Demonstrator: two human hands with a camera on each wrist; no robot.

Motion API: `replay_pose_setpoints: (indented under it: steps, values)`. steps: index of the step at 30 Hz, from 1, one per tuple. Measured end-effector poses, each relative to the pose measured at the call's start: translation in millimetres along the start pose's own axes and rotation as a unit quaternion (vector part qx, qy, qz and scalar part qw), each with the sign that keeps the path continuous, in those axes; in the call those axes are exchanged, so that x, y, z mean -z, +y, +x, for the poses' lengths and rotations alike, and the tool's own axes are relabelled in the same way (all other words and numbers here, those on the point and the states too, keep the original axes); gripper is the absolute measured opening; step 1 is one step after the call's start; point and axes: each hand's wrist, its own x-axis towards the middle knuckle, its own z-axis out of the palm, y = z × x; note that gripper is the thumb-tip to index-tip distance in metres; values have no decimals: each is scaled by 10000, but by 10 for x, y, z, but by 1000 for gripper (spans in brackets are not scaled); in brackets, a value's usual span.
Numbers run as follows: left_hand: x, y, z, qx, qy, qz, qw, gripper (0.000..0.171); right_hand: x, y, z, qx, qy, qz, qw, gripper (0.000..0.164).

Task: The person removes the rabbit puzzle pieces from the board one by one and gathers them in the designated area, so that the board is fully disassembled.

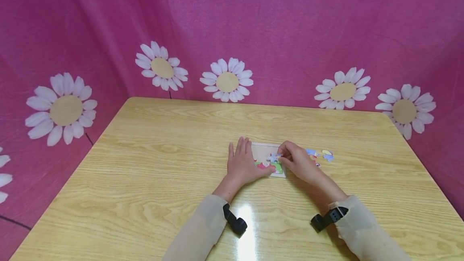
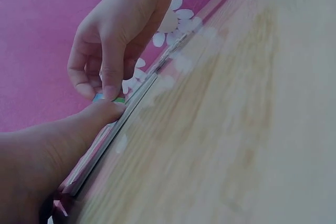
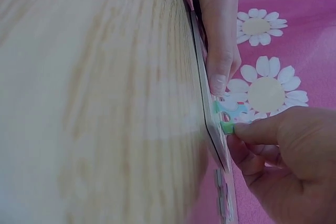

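Observation:
A small jigsaw puzzle tray [image 1: 266, 144] with a pale rim lies flat on the table. My left hand [image 1: 242, 165] rests over its left side, fingers spread and fairly straight. The thumb reaches along the near edge and touches the pink and green joined pieces [image 1: 277, 168]. My right hand [image 1: 298, 162] is at the tray's right side. Between its thumb and fingers it pinches a puzzle piece [image 3: 228, 128], green at the near end in the right wrist view. A blue piece [image 1: 272, 158] shows beside those fingertips. The left palm hides part of the tray.
Several loose puzzle pieces [image 1: 328, 156] lie right of the tray, some partly behind my right hand. The wooden table [image 1: 163, 152] meets a pink curtain [image 1: 275, 31] with white daisies at the back and sides. Each sleeve carries a black wrist camera [image 1: 237, 225].

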Motion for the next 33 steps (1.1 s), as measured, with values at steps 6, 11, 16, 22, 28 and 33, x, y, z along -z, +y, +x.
replay_pose_setpoints:
  steps: [6,11,16,22,28,33]
  values:
    - [-32,15,7,67,-14,8,10000,116,35,15,-32,-127,64,160,9998,13]
    - [-40,13,18,122,-81,58,9999,117,78,58,-80,-111,226,263,9993,12]
    - [-44,10,15,153,-129,-29,9998,117,138,120,-150,-197,348,252,9989,12]
    - [-52,3,22,171,-103,12,9998,116,223,197,-243,-335,445,326,9979,13]
    - [-26,-16,21,118,-126,-134,9998,113,299,276,-334,-363,674,357,9964,13]
    - [23,-101,32,-96,-239,-275,9993,109,378,341,-419,-469,639,458,9958,12]
